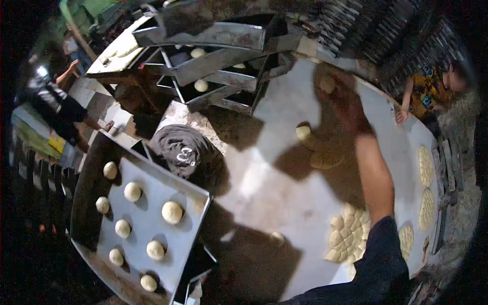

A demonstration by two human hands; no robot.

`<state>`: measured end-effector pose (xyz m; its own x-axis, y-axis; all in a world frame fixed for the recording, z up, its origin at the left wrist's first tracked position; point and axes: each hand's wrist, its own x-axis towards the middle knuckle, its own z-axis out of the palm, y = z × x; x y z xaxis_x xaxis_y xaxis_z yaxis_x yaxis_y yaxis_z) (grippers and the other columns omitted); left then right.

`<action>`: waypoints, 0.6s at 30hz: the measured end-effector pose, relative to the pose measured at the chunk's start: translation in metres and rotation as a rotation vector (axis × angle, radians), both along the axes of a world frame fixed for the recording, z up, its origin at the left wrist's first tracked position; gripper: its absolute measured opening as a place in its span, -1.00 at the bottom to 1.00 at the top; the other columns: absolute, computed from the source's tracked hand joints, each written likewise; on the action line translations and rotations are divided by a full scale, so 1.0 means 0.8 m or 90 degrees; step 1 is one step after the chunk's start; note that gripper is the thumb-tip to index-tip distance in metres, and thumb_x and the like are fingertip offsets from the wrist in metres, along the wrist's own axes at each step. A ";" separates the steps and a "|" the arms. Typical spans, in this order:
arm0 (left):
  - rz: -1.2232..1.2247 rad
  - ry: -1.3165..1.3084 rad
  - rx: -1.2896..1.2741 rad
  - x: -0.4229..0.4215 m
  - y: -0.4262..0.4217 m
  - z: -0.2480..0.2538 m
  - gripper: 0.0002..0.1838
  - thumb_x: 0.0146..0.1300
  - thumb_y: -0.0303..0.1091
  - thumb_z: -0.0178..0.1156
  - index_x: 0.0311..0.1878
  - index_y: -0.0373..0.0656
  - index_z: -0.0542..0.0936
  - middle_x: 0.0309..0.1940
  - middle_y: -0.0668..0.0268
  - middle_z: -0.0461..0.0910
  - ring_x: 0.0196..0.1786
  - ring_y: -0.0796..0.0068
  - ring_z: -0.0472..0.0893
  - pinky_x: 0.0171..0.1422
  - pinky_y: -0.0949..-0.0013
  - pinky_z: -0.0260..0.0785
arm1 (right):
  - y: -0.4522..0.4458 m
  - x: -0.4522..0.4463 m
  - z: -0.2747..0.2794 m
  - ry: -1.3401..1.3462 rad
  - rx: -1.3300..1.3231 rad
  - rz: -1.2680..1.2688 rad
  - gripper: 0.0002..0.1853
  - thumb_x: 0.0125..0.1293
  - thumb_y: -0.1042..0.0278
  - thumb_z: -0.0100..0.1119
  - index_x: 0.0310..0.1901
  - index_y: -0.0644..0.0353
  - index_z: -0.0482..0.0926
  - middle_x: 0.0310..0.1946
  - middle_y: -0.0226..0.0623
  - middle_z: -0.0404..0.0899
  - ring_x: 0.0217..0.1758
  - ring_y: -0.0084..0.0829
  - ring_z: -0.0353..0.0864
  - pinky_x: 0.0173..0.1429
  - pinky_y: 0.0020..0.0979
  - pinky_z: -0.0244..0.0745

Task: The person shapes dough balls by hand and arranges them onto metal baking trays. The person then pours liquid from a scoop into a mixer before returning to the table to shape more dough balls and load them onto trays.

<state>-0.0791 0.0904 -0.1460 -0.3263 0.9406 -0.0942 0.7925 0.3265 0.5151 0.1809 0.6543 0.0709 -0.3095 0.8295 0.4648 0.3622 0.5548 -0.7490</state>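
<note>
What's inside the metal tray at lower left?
Eight dough balls, spaced apart on the floor of the metal tray. The patches right beneath them are covered, so not visible.

Bakery workroom; dough balls [172,212], stacked trays [216,73]

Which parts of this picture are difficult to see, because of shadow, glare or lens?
Head view: deep shadow obscures the right hand, so its grip is unclear; glare whitens part of the worktop; the picture's corners go black; the wide lens seems to bow the lower-left tray.
</note>
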 end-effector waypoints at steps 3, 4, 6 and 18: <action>-0.038 0.020 0.045 0.007 -0.017 0.010 -0.18 0.21 -0.11 0.24 0.41 -0.33 0.13 0.21 -0.22 0.35 0.19 -0.20 0.42 0.34 0.00 0.25 | -0.142 -0.029 0.044 0.314 -0.420 0.371 -0.43 0.09 0.60 0.26 0.18 0.25 0.34 0.00 -0.18 0.53 0.03 -0.40 0.56 0.13 -0.36 0.53; -0.058 0.031 0.064 0.008 -0.021 0.016 -0.17 0.21 -0.10 0.24 0.42 -0.33 0.12 0.22 -0.23 0.35 0.20 -0.21 0.41 0.34 0.00 0.25 | -0.193 -0.048 0.062 0.304 -0.435 0.402 -0.43 0.06 0.59 0.31 0.14 0.23 0.34 -0.05 -0.20 0.57 -0.05 -0.42 0.61 0.09 -0.30 0.56; -0.079 0.052 0.088 0.012 -0.034 0.040 -0.14 0.21 -0.09 0.24 0.43 -0.34 0.10 0.23 -0.25 0.34 0.20 -0.23 0.41 0.35 -0.01 0.24 | -0.289 -0.078 0.091 0.226 -0.480 0.421 -0.43 0.04 0.67 0.30 0.12 0.23 0.34 -0.07 -0.20 0.57 -0.02 -0.42 0.60 0.08 -0.33 0.59; -0.070 -0.340 -0.009 -0.039 -0.240 0.175 -0.57 0.18 -0.29 0.12 0.17 0.03 0.50 -0.02 0.09 0.61 0.04 0.06 0.58 0.22 0.10 0.39 | -0.587 -0.302 0.163 0.008 -0.451 0.783 -0.50 0.18 0.61 0.26 0.16 0.29 0.35 0.02 -0.32 0.36 0.00 -0.40 0.61 0.13 -0.38 0.58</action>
